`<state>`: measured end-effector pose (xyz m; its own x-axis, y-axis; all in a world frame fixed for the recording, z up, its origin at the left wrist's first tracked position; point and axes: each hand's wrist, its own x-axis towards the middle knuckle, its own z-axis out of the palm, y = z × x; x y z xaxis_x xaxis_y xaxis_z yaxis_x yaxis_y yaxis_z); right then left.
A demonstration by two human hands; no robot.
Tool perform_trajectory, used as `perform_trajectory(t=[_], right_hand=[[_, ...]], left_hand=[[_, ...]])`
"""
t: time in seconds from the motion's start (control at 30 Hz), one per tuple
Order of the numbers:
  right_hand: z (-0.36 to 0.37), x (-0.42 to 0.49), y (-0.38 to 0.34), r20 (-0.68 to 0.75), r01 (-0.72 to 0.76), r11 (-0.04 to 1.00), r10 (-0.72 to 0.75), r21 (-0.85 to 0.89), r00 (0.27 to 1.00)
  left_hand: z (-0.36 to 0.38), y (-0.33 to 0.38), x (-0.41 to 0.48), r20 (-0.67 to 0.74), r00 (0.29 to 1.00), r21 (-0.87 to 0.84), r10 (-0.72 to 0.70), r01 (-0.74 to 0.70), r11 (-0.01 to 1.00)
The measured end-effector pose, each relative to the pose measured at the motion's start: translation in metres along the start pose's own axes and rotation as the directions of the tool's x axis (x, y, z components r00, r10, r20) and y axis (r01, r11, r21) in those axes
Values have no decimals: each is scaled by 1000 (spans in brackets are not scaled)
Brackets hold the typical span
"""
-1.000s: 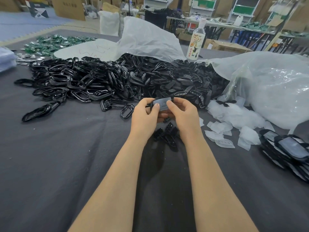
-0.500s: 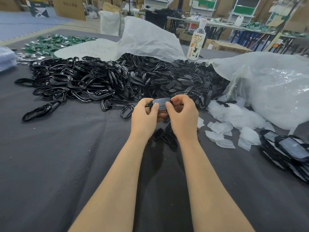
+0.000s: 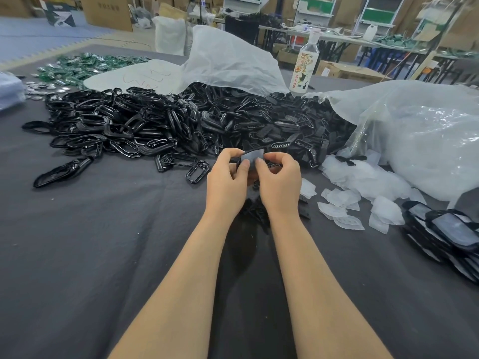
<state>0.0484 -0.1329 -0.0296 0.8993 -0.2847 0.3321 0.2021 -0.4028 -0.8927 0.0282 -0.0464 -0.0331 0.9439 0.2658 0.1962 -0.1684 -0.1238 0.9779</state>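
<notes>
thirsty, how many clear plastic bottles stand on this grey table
1: clear plastic bottle with flowered label, upright behind the pile of black plastic parts; more may be hidden.

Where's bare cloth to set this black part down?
Widest: dark grey tablecloth left of the left hand, below the heap of black plastic frames. Narrower: right of the right forearm, below translucent white film scraps, left of stacked black film-covered pieces. Crowded: loose black clips under the right hand.

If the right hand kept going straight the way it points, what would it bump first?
Probably the heap of black plastic parts just beyond it. The right hand points away from the person, pinching a small black piece together with the left hand; depth is unclear.
</notes>
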Motion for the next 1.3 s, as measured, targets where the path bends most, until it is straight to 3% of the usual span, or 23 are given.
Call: perform_trajectory(t=[0.33, 0.63, 0.9, 1.17, 1.3], right_hand=[[0, -4, -4, -56, 108, 994, -108, 3, 993], [2, -6, -2, -56, 98, 994, -100, -43, 993], [9, -7, -6, 9, -100, 984, 99, 148, 995], [6, -12, -13, -8, 46, 978, -46, 203, 999], [6, -14, -13, 14, 132, 987, -134, 93, 991]], left_hand=[[2, -1, 2, -44, 999, 31, 16, -15, 999], [2, -1, 1, -53, 998, -23, -16, 15, 1000], [4, -1, 0, -67, 998, 25, 7, -5, 1000], [2, -3, 1, -94, 996, 41, -11, 15, 999], [0, -3, 1, -121, 991, 2, -51, 51, 999]])
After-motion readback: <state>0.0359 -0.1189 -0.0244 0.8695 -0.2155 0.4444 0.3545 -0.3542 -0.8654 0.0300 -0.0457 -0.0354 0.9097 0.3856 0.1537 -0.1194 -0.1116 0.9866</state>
